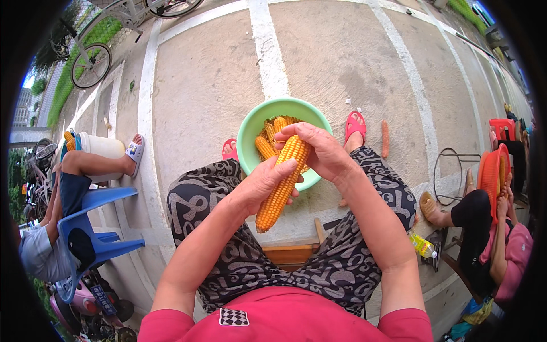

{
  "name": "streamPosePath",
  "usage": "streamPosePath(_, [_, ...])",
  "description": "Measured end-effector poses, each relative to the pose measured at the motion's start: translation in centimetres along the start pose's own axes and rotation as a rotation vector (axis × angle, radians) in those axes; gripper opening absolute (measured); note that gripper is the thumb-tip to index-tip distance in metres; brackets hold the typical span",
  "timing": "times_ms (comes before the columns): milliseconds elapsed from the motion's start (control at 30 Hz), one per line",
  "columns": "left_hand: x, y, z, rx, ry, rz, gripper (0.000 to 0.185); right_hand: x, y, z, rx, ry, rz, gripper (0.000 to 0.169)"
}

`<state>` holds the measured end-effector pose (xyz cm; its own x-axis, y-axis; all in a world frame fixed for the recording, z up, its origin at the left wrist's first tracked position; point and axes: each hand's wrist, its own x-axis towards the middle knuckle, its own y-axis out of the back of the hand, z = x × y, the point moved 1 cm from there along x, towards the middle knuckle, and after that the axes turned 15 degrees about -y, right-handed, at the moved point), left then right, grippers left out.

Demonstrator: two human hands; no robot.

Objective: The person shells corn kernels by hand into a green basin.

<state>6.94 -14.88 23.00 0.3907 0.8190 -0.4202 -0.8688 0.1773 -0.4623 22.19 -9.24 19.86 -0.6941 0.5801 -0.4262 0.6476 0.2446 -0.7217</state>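
Note:
My left hand point(268, 179) grips the middle of a large ear of yellow corn point(280, 192), its thumb along the kernels. The cob slants from upper right to lower left above my lap. At its upper end my right hand point(316, 147) curls around the tip, fingers bent over it. Below and beyond both hands stands a light green plastic basin point(249, 124) on the ground between my feet. In it lie several corn cobs point(264, 147) and loose kernels, partly hidden by my hands.
A bare reddish cob point(385, 139) lies on the paving beside my right foot. At left a person sits near a blue plastic chair point(85, 222) and a white bucket point(102, 147). At right another person holds a cob over a red basket point(491, 179), near a metal ring stand point(436, 175) and a bottle point(422, 246).

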Motion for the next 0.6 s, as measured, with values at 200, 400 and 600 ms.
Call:
streamPosePath(200, [1.2,-0.3,0.3,-0.032,0.014,-0.043,0.060,-0.3,0.5,-0.8,0.051,0.081,0.033,0.025])
streamPosePath(400, [1.2,-0.4,-0.8,0.053,-0.009,-0.063,0.057,0.5,1.2,1.1,0.024,0.111,0.177,0.023])
streamPosePath(600, [1.1,-0.6,-1.9,0.121,-0.016,-0.022,0.058,0.9,1.9,2.2,0.141,0.048,0.267,0.027])
